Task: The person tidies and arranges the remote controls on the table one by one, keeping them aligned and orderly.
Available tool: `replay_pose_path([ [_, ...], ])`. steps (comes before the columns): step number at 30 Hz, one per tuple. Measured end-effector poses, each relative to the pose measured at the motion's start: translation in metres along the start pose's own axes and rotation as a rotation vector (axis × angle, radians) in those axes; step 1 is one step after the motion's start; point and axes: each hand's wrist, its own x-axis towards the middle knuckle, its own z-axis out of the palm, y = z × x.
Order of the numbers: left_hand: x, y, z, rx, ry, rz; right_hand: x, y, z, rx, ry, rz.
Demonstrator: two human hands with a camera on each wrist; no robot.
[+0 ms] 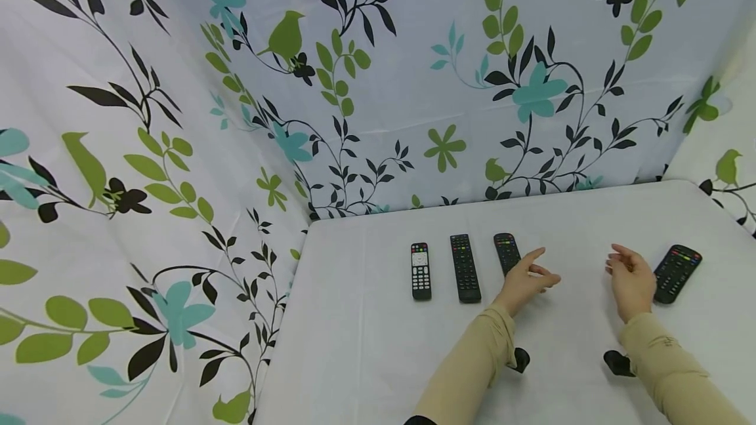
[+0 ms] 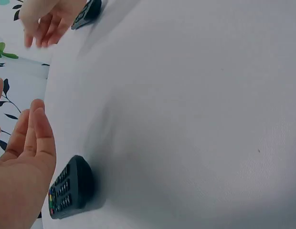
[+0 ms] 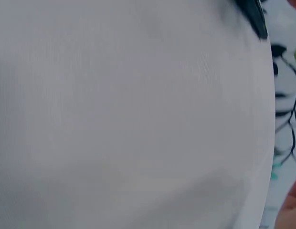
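Note:
Four dark remote controls lie on a white table. My left hand [image 1: 527, 279] hovers over the lower end of the third remote [image 1: 506, 251] from the left, hiding part of it. Its fingers point rightward, loosely bent, and hold nothing. In the left wrist view, that remote [image 2: 71, 188] lies beside the left hand [image 2: 31, 148]. Just left of the rightmost remote [image 1: 677, 273], my right hand [image 1: 630, 281] is relaxed, its fingers turned inward around nothing. Only a sliver of the right hand [image 3: 290, 212] shows in the right wrist view.
A remote with a pale upper face [image 1: 420, 271] and a long black remote [image 1: 465, 269] lie left of my hands. Beyond the table's [image 1: 366, 346] far edge hangs a leaf-and-bird patterned cloth [image 1: 390, 97]. Dark wrist pieces [image 1: 618, 363] jut inward below both sleeves.

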Motion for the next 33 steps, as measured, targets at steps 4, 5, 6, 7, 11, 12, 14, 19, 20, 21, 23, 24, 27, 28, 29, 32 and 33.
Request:
replay_pose_path([
  [4,0.0,0.006,0.005,-0.031,-0.082,-0.019,0.003,-0.026,-0.029,-0.138,0.272,0.028],
  [5,0.0,0.007,0.006,-0.033,-0.093,-0.022,0.005,-0.029,-0.037,-0.173,0.307,0.077],
  [6,0.0,0.007,0.008,-0.03,-0.104,-0.021,0.009,-0.029,-0.045,-0.19,0.325,0.124],
  [7,0.0,0.007,0.009,-0.039,-0.119,-0.025,0.014,-0.024,-0.052,-0.215,0.332,0.185],
  [11,0.002,0.006,0.013,-0.138,-0.192,-0.063,0.029,-0.007,-0.076,-0.38,0.22,0.363],
  [12,0.003,0.006,0.014,-0.16,-0.208,-0.076,0.029,-0.005,-0.08,-0.408,0.178,0.37],
  [14,0.004,0.004,0.016,-0.194,-0.23,-0.105,0.026,-0.006,-0.086,-0.474,0.087,0.344],
  [19,0.005,0.0,0.024,-0.174,-0.235,-0.124,0.018,-0.009,-0.09,-0.569,-0.079,0.282],
  [20,0.005,-0.001,0.026,-0.169,-0.235,-0.125,0.019,-0.008,-0.09,-0.573,-0.101,0.284],
  [21,0.006,-0.002,0.028,-0.168,-0.235,-0.125,0.02,-0.008,-0.09,-0.581,-0.122,0.286],
  [23,0.006,-0.004,0.032,-0.158,-0.231,-0.127,0.021,-0.006,-0.089,-0.588,-0.159,0.291],
  [24,0.006,-0.004,0.034,-0.159,-0.228,-0.129,0.021,-0.006,-0.088,-0.595,-0.183,0.284],
  [27,0.004,-0.003,0.04,-0.163,-0.216,-0.14,0.021,-0.006,-0.082,-0.589,-0.264,0.266],
  [28,0.003,-0.002,0.042,-0.156,-0.211,-0.151,0.02,-0.006,-0.079,-0.59,-0.284,0.253],
  [29,0.002,-0.002,0.044,-0.152,-0.208,-0.159,0.019,-0.006,-0.076,-0.592,-0.301,0.235],
  [32,0.0,-0.002,0.051,-0.09,-0.193,-0.186,0.014,-0.005,-0.063,-0.576,-0.324,0.191],
  [33,0.0,-0.002,0.054,-0.069,-0.189,-0.193,0.012,-0.003,-0.059,-0.573,-0.328,0.181],
])
